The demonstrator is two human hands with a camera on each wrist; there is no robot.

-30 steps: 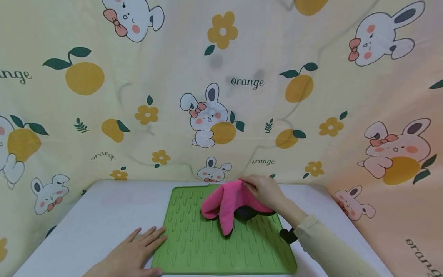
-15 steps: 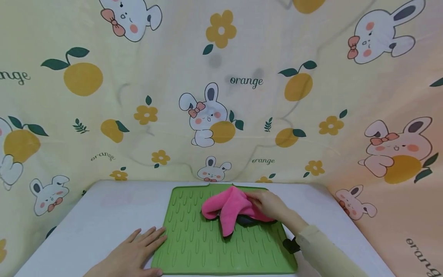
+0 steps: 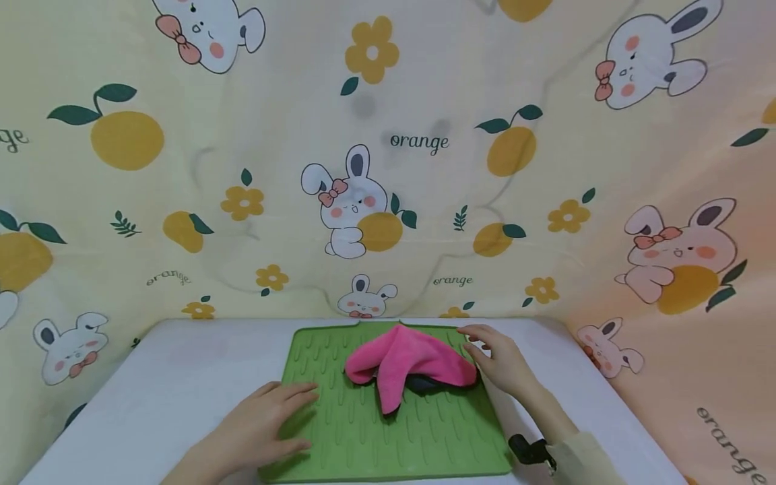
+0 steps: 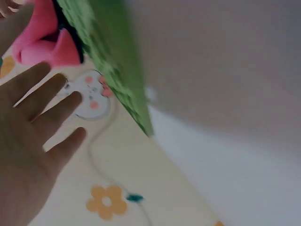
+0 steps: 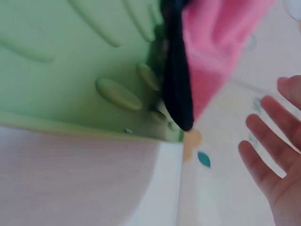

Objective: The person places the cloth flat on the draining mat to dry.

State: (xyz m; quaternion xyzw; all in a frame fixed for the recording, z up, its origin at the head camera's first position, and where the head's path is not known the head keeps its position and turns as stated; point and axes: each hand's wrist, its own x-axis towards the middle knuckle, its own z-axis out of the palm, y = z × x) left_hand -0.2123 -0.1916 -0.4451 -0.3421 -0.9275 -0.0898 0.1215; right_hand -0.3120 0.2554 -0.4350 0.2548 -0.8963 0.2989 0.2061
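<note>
A pink soft fabric piece [image 3: 403, 364] with a black underside lies in a peaked heap on the green ridged mat [image 3: 339, 451]; its exact kind is unclear. Something dark [image 3: 427, 384] shows under its front edge, mostly hidden. My right hand [image 3: 500, 360] is just beyond the fabric's right end, fingers loosely bent and holding nothing; the right wrist view shows a gap between fingers and pink fabric [image 5: 211, 52]. Over the mat's left side hovers my left hand [image 3: 263, 424], fingers spread, apart from the fabric. In the left wrist view that hand [image 4: 33, 127] holds nothing.
The mat lies on a white table [image 3: 200, 377]. Behind and beside the table hangs a pale yellow curtain [image 3: 291, 101] printed with rabbits, oranges and flowers. A black strap [image 3: 530, 450] is around the right wrist.
My right hand has let go of the pink fabric and moved right; the raised fabric has settled lower. My left hand has lifted from the mat's left edge and shifted right over it.
</note>
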